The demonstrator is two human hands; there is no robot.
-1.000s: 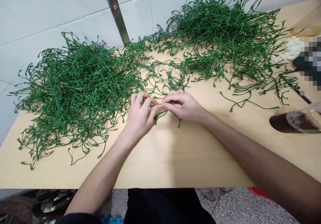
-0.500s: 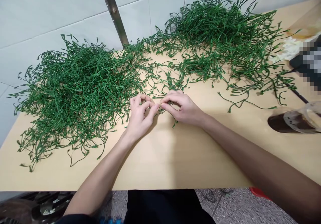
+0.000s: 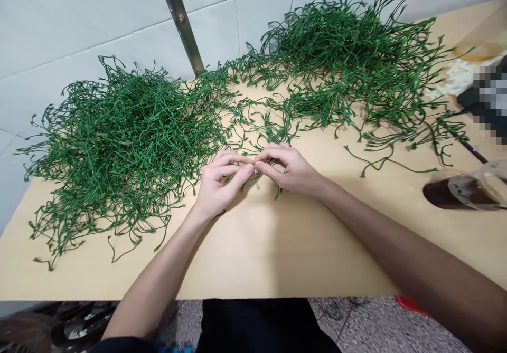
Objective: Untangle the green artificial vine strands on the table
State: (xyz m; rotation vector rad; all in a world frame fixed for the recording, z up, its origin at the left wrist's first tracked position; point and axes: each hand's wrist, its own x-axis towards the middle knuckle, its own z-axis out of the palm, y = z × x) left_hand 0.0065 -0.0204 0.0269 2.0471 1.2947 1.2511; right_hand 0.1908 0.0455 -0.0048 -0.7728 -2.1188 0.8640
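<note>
My left hand (image 3: 217,187) and my right hand (image 3: 291,171) meet over the table, their fingertips touching. Each has thumb and forefinger pinched together. A thin green stem (image 3: 278,192), plastic-looking with a small forked tip, hangs below my right fingers; the pinched part is covered by the fingertips. More green shows under my left thumb, too small to make out clearly. Just beyond the hands lie several loose green stems (image 3: 275,129). A large tangled pile of such stems (image 3: 130,131) spreads left of my left hand.
A second pile of green stems (image 3: 336,41) is heaped at the back right against the tiled wall (image 3: 214,31). On the right stand a clear cup with dark liquid (image 3: 461,192) and some white pieces (image 3: 459,76). A metal post (image 3: 180,20) rises behind the wooden table (image 3: 317,253).
My left hand has flattened, its forefinger stretching forward to meet the right fingertips. My right hand has barely moved and keeps its pinch. The piles look the same.
</note>
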